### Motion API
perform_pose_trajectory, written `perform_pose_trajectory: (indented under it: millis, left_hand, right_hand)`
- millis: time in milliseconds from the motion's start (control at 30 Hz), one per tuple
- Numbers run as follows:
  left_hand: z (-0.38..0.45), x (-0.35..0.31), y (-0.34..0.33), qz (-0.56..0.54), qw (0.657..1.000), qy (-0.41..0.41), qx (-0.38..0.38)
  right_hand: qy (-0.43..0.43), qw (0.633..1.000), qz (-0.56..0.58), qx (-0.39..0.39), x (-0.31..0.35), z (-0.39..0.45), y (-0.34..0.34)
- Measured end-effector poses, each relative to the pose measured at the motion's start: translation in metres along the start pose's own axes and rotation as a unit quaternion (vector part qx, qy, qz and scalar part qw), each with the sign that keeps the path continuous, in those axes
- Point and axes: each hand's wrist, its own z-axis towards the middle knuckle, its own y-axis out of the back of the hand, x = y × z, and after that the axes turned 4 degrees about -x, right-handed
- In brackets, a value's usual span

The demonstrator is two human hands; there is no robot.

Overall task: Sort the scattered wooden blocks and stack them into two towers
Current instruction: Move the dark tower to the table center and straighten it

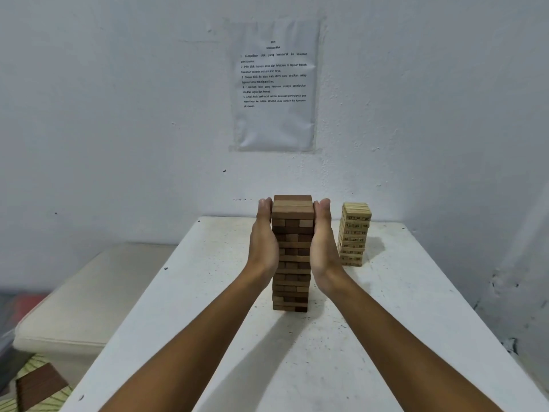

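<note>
Left hand point(263, 242) and right hand point(323, 242), each grip flat with fingers straight, press opposite sides of the dark tower point(292, 254); the pale tower point(354, 234) stands right of it on the bench point(386, 322).

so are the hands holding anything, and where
Both flat hands, left and right, press the dark block tower by its upper sides; nothing is gripped.

The dark tower point(292, 254) mixes mid-brown and deep brown blocks in bands. The pale tower point(354, 234) is light yellowish wood with dark printed numbers. The table point(297, 352) is white with black specks. The wall point(118, 114) is bluish white; the sheet point(274, 126) is white with black text.
</note>
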Motion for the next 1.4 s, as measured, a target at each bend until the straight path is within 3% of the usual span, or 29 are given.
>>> perform_pose_trajectory:
  millis: [933,1133,1400]
  left_hand:
    - [0.0,0.005,0.005,-0.021,0.999,0.041,0.017]
    - [-0.001,0.035,0.021,-0.022,0.997,0.077,-0.016]
    - [-0.013,0.064,0.018,-0.01,0.994,0.107,-0.004]
  right_hand:
    - [-0.013,1.0,-0.006,-0.023,-0.005,-0.001,-0.004]
    - [-0.041,0.999,0.01,-0.03,-0.022,-0.008,0.014]
    - [-0.07,0.997,0.032,-0.013,-0.058,-0.015,0.015]
